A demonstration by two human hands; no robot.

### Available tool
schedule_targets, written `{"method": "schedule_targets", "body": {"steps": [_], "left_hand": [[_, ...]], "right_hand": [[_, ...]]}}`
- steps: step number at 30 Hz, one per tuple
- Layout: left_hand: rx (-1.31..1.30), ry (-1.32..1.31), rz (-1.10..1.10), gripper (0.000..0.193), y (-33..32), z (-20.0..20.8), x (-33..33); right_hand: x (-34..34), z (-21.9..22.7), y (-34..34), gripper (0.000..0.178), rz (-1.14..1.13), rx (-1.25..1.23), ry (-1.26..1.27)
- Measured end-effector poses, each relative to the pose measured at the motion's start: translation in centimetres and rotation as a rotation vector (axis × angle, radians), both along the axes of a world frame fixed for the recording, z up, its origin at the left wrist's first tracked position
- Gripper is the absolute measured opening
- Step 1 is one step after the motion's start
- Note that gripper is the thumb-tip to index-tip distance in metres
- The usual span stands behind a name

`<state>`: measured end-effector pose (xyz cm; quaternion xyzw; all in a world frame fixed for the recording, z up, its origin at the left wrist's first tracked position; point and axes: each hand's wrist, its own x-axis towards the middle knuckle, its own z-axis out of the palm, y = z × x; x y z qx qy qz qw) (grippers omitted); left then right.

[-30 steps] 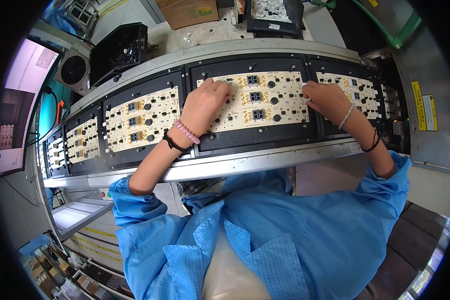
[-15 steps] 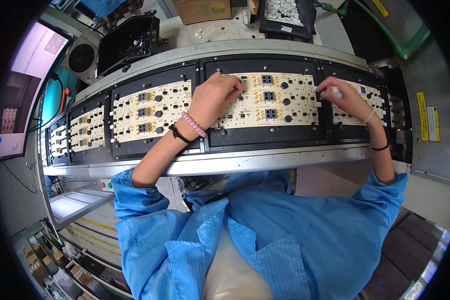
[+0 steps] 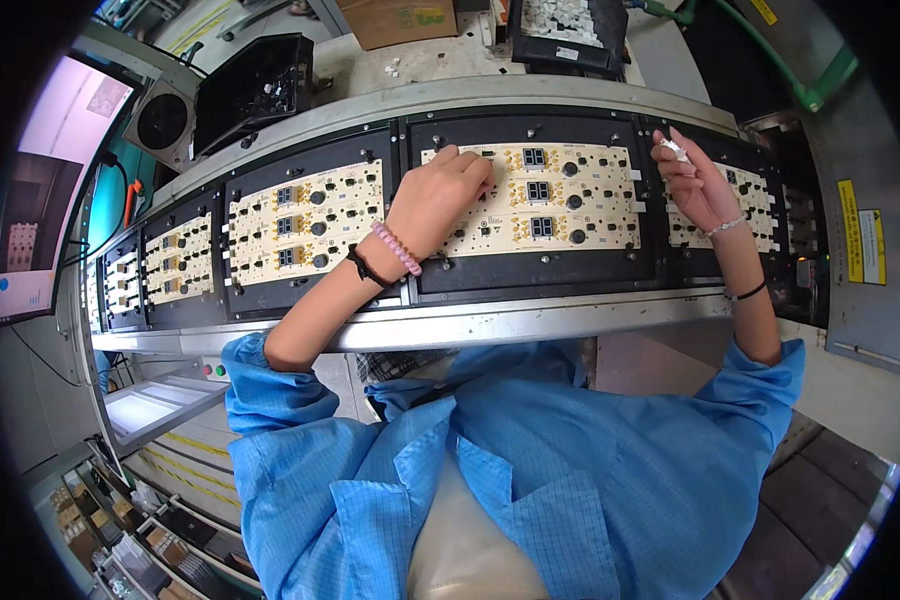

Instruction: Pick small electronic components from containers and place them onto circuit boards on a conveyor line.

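In front of me, a cream circuit board panel [image 3: 607,238] with black digit displays lies in a black tray frame [image 3: 530,275]. My left hand [image 3: 445,192] rests over the panel's left end, fingers curled and pressed together; whatever they hold, if anything, is hidden. My right hand [image 3: 698,185] is raised over the left side of the neighbouring board panel [image 3: 752,232], its fingers closed on several small white connectors [image 3: 675,151]. On the middle panel's right edge sit two white connectors, an upper one [image 3: 635,175] and a lower one [image 3: 640,207].
More board panels [image 3: 305,270] in black frames run off to the left. A metal rail [image 3: 530,312] lines the near side. Behind stand a black bin [image 3: 253,90], a cardboard box [image 3: 398,22] and a black tray of white parts [image 3: 567,55]. A monitor [image 3: 50,190] is at far left.
My right hand has moved up and to the right, away from the middle panel's right edge, where an upper white connector now shows. My left hand has shifted slightly right.
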<state>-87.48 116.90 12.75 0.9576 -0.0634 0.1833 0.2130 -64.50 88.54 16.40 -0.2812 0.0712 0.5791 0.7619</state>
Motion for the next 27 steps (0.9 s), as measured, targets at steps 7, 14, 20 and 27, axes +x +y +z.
{"method": "schedule_targets", "body": {"steps": [7, 14, 20, 27], "left_hand": [[-0.114, 0.023, 0.007, 0.015, 0.4, 0.6, -0.4], [-1.978, 0.465, -0.016, 0.04, 3.1, 1.8, -0.6], [-2.05, 0.525, -0.108, 0.043, 2.5, 1.2, -1.1], [-1.763, 0.612, -0.156, 0.031, 1.6, 2.3, -1.4]], "right_hand": [[-2.0, 1.3, 1.2, 0.035, -0.055, -0.158, -0.121], [-3.0, 1.2, 0.4, 0.04, 0.066, -0.035, -0.263], [-3.8, 1.4, 0.0, 0.046, 0.098, -0.189, -0.455], [-3.9, 0.1, -1.1, 0.04, 0.064, -0.266, -0.457]]}}
